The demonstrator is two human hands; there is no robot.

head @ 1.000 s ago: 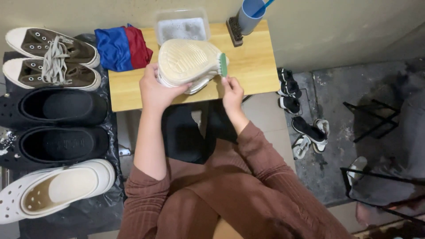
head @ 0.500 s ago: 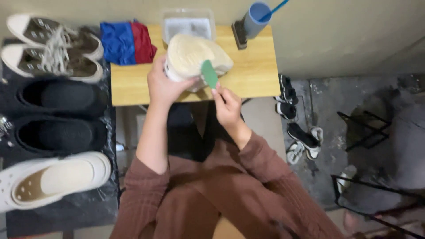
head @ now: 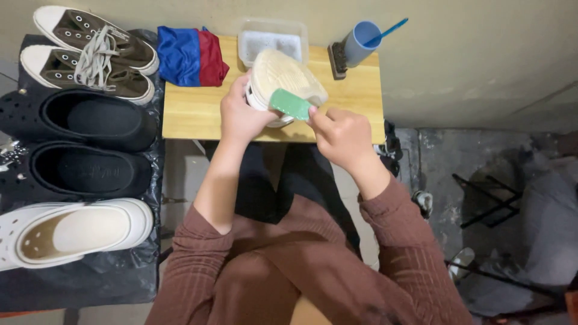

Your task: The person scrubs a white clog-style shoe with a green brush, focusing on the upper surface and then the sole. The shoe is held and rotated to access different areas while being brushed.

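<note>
Left hand [head: 239, 114] is wrapped around a pale shoe [head: 283, 81] turned sole-up, gripping its near side and holding it just above the wooden surface [head: 192, 111]. Right hand [head: 342, 133], just to the right of the left one, pinches a small green brush [head: 291, 103] between thumb and fingers; the brush lies against the shoe's sole at its near edge. Beyond the shoe, farther from both hands, stands a clear plastic tub [head: 271, 40] with foamy water. To the right of the tub, past the right hand, are a dark scrub brush [head: 337, 60] and a blue cup [head: 361, 42] with a blue stick in it. A folded blue and red cloth [head: 191, 54] lies beyond the left hand, to its left. Farther left sit brown sneakers [head: 90, 51], black clogs [head: 81, 144] and a white clog [head: 72, 232].
</note>
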